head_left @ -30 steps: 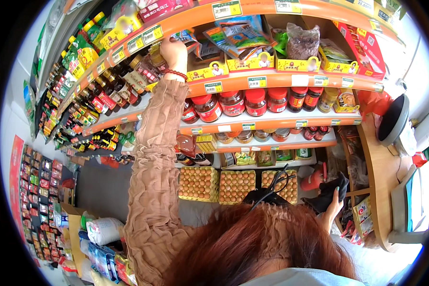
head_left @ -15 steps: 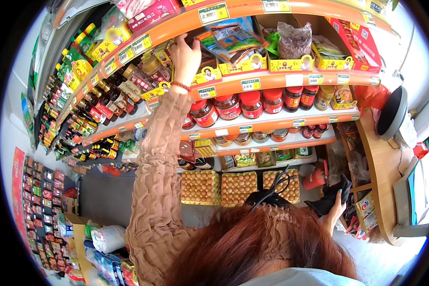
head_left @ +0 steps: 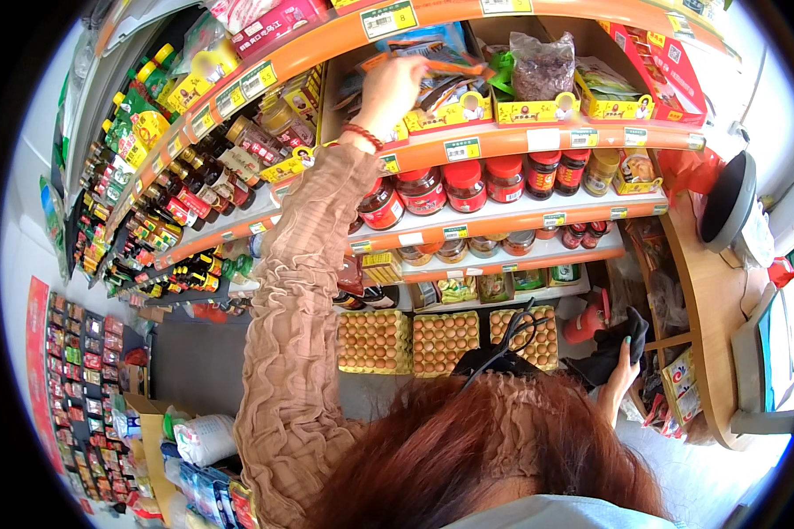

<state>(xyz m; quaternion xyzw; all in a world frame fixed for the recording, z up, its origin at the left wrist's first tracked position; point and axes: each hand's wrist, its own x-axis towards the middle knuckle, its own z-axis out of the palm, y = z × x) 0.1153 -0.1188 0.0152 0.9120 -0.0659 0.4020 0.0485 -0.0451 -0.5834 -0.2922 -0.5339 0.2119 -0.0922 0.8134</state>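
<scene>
My left hand is raised to an upper shelf, a red bead bracelet at the wrist and a crinkled tan sleeve down the arm. Its fingers pinch a flat orange and blue snack packet standing among similar packets in yellow display boxes. My right hand hangs low at the right, closed around a black flat object. A dark packet of dried goods stands just right of the held packet.
Red-lidded sauce jars fill the shelf below. Bottles of sauce line the curved shelves at left. Egg trays sit on the bottom shelf. A wooden counter with a round black device stands at right.
My left hand has slid rightward along the upper shelf and now has its fingers on the orange and blue packet. The right hand has stayed low with the black object.
</scene>
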